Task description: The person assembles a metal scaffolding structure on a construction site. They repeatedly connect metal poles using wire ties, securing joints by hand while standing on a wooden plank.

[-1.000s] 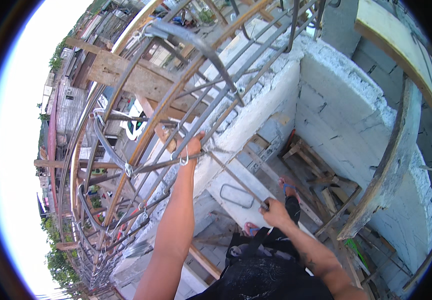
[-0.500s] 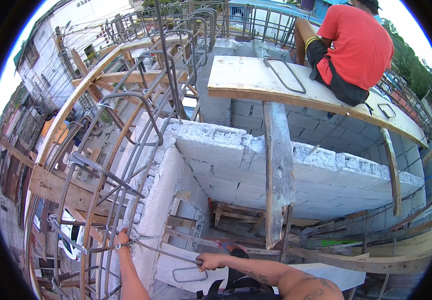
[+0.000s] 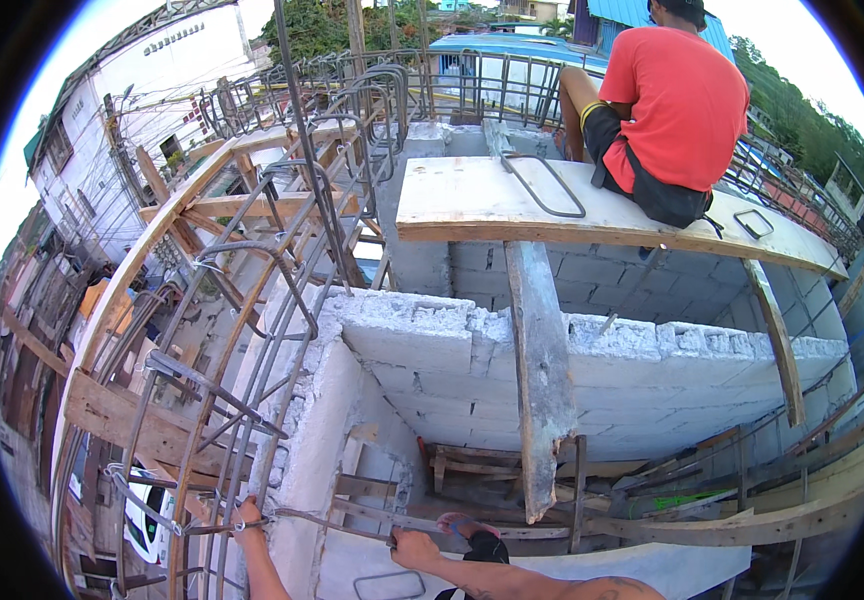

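Rebar rod point(image 3: 337, 522) is lying low in view, bridging both closed hands: left hand point(image 3: 248, 516) is gripping it at the rebar cage point(image 3: 242, 330), right hand point(image 3: 414, 548) beside the block wall point(image 3: 512, 360), open drop beneath.

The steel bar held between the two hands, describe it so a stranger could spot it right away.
Start at the grey block wall, then drop to the lower edge where two bare hands meet. The steel bar runs nearly level from the left hand at the rebar cage to the right hand. Unlike the tied cage bars, it is hand-held.
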The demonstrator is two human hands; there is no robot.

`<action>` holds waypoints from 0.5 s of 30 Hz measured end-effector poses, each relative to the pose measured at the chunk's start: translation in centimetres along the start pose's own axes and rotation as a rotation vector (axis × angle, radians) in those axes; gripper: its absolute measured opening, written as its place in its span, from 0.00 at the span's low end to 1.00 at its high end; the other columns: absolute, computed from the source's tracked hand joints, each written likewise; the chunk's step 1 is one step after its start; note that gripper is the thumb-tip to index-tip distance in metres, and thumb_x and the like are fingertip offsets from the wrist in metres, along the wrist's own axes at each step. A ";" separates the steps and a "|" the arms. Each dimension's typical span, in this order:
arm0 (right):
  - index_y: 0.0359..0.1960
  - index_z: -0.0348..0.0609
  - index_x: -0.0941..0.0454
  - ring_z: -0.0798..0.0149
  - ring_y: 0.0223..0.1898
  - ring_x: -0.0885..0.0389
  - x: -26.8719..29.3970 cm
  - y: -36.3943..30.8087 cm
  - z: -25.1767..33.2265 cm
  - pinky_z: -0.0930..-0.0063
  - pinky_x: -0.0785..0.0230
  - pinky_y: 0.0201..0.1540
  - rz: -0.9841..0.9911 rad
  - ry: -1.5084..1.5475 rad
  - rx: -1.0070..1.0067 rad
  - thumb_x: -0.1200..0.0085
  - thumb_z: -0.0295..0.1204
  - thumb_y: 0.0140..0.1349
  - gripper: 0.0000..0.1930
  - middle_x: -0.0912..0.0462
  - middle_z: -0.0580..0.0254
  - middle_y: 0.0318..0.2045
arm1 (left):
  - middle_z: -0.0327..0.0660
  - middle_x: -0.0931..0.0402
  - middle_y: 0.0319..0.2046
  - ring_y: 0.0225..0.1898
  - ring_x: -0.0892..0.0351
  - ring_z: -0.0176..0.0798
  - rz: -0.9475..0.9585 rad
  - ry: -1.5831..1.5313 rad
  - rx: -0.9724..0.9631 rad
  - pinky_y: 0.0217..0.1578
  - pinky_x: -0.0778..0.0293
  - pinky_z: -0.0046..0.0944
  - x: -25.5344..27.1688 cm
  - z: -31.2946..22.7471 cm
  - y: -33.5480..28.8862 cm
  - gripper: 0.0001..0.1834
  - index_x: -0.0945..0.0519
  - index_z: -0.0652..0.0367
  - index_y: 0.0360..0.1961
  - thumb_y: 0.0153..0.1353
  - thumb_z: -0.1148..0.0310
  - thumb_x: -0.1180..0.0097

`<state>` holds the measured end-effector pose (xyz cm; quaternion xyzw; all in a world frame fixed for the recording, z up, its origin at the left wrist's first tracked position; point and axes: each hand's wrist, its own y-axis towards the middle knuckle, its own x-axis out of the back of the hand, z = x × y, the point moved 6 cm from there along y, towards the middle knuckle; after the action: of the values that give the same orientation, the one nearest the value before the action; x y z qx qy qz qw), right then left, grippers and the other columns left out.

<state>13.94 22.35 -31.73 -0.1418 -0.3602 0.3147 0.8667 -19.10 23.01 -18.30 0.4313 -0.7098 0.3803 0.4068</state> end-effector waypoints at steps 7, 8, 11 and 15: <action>0.40 0.42 0.27 0.42 0.39 0.21 2.2 1.0 -0.4 0.48 0.29 0.43 -0.088 -0.033 0.114 0.50 0.32 0.47 0.17 0.20 0.42 0.35 | 0.64 0.31 0.54 0.57 0.32 0.57 -0.003 -0.027 0.000 0.56 0.36 0.44 1.1 -1.2 -1.5 0.39 0.33 0.80 0.53 0.46 0.59 0.37; 0.41 0.42 0.27 0.42 0.39 0.21 3.2 1.3 -0.1 0.48 0.29 0.43 -0.134 -0.059 0.164 0.49 0.32 0.47 0.17 0.20 0.43 0.36 | 0.64 0.33 0.55 0.59 0.34 0.57 -0.028 -0.047 0.077 0.58 0.38 0.43 1.5 -1.1 -1.8 0.40 0.34 0.80 0.55 0.47 0.58 0.37; 0.42 0.44 0.28 0.42 0.40 0.21 5.4 2.5 0.0 0.49 0.28 0.43 -0.218 -0.129 0.196 0.49 0.31 0.47 0.17 0.20 0.46 0.38 | 0.64 0.34 0.56 0.59 0.34 0.56 0.074 0.052 0.001 0.59 0.39 0.44 0.8 -1.9 -1.5 0.36 0.28 0.80 0.49 0.51 0.54 0.40; 0.36 0.44 0.24 0.43 0.39 0.22 6.4 2.7 -0.1 0.52 0.29 0.43 -0.299 -0.044 0.217 0.46 0.27 0.41 0.16 0.20 0.47 0.36 | 0.64 0.28 0.51 0.55 0.28 0.56 0.074 0.053 0.055 0.56 0.36 0.45 -0.1 0.3 -0.1 0.35 0.23 0.75 0.44 0.53 0.46 0.45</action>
<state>16.29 28.54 -29.60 0.0147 -0.3599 0.2223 0.9060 -19.09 22.77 -18.51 0.4054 -0.7038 0.4256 0.3990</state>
